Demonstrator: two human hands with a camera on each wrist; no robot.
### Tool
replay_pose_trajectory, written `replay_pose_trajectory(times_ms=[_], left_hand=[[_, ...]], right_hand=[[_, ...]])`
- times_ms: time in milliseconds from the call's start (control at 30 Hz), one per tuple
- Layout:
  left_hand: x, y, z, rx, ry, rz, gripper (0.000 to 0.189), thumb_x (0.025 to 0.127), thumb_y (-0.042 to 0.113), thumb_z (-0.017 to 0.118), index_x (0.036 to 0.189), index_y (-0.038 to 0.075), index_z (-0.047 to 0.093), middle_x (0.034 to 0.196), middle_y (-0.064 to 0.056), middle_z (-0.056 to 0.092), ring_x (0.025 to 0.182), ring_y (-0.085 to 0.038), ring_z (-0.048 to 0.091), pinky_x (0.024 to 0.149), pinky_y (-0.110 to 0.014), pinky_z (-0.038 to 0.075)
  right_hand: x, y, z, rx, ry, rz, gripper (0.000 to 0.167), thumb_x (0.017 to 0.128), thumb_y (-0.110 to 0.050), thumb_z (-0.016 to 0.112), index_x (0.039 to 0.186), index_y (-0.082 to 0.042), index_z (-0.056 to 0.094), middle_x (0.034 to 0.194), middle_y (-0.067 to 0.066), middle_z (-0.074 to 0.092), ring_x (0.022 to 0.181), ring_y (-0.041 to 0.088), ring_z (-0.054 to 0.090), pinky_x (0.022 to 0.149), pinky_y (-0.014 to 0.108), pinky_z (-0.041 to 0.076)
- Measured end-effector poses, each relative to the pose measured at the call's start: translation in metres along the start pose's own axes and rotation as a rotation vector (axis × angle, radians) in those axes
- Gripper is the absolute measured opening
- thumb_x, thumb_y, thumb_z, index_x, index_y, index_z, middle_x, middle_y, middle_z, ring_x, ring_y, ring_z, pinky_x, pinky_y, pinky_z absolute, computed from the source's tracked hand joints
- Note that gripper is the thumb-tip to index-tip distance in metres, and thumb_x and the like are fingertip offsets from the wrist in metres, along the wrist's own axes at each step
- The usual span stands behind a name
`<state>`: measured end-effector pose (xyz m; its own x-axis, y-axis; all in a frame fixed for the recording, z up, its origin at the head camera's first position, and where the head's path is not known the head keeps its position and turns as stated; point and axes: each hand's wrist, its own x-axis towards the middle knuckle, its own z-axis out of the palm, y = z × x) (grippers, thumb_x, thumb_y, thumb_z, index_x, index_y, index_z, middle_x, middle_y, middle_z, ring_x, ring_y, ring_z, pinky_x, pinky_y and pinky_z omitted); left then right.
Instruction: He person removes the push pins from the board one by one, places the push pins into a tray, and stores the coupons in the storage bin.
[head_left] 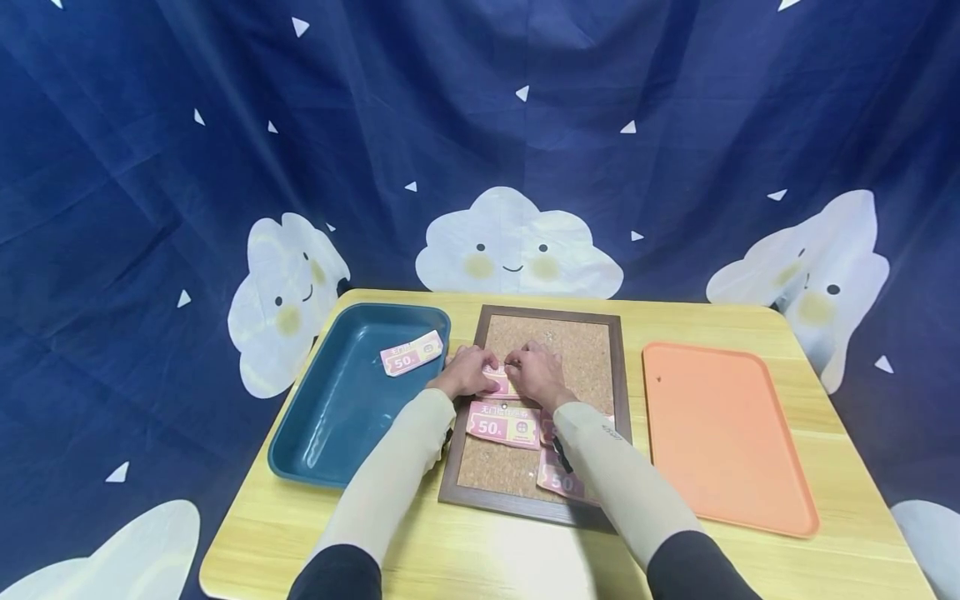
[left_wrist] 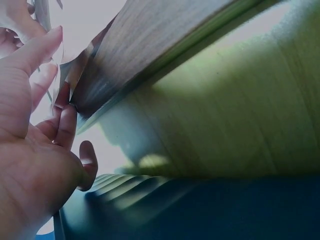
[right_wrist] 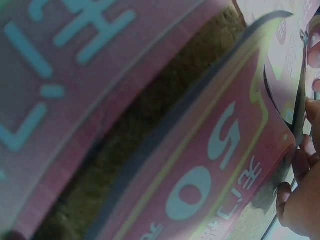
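A pink coupon (head_left: 492, 384) lies on the upper left of a framed corkboard (head_left: 480, 479). My left hand (head_left: 467, 372) holds its left side, thumb on the printed face; in the left wrist view, that hand (left_wrist: 35, 150) has its fingers at the paper by the wooden frame. Over the coupon's right side, my right hand (head_left: 536, 372) is curled, thumb and forefinger pinching a small dark pin-like piece (head_left: 513, 364), too small to make out. Below lies another coupon (head_left: 502, 423), printed with 50. More coupons (head_left: 561, 477) are partly hidden under the right forearm.
To the left stands a deep blue bin (head_left: 337, 408) with a coupon (head_left: 412, 353) near its right wall. A flat orange tray (head_left: 727, 433) lies on the right with a tiny dark piece (head_left: 659, 379) in it. Behind the wooden table (head_left: 495, 558) hangs a blue curtain (head_left: 465, 125).
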<state>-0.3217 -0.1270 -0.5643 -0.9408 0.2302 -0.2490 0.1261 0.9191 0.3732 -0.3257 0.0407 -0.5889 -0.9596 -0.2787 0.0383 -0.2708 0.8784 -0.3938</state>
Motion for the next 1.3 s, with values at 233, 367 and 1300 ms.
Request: replay_pose_trajectory(times_ms=[233,367,1300], left_hand=[[-0.0012,-0.0001,-0.0001,-0.005,0.016,0.008,0.029,0.077,0.036,0.079,0.099,0.024,0.065,0.108,0.002,0.061,0.104,-0.021,0.046,0.089,-0.045,0.035],[-0.0021,0.0005,-0.0001,-0.009,0.014,0.005,0.029,0.077,0.037,0.079,0.099,0.025,0.064,0.108,0.002,0.06,0.103,-0.021,0.045,0.088,-0.044,0.034],[-0.0008,0.0014,-0.0008,0.011,0.007,0.011,0.031,0.076,0.036,0.079,0.101,0.024,0.064,0.107,0.003,0.061,0.103,-0.021,0.046,0.089,-0.047,0.035]], right_hand=[[-0.001,-0.0017,0.0001,-0.013,0.0,-0.011,0.019,0.092,-0.036,0.062,0.106,-0.027,0.071,0.103,-0.004,0.058,0.099,0.019,0.052,0.078,0.037,0.033],[-0.0021,-0.0024,0.0009,-0.018,-0.007,-0.011,0.018,0.093,-0.035,0.06,0.106,-0.027,0.07,0.104,-0.004,0.057,0.1,0.019,0.051,0.077,0.036,0.033],[-0.0034,-0.0043,0.0001,-0.105,0.014,-0.067,0.017,0.096,-0.032,0.057,0.106,-0.023,0.068,0.11,-0.002,0.059,0.105,0.02,0.053,0.088,0.043,0.038]])
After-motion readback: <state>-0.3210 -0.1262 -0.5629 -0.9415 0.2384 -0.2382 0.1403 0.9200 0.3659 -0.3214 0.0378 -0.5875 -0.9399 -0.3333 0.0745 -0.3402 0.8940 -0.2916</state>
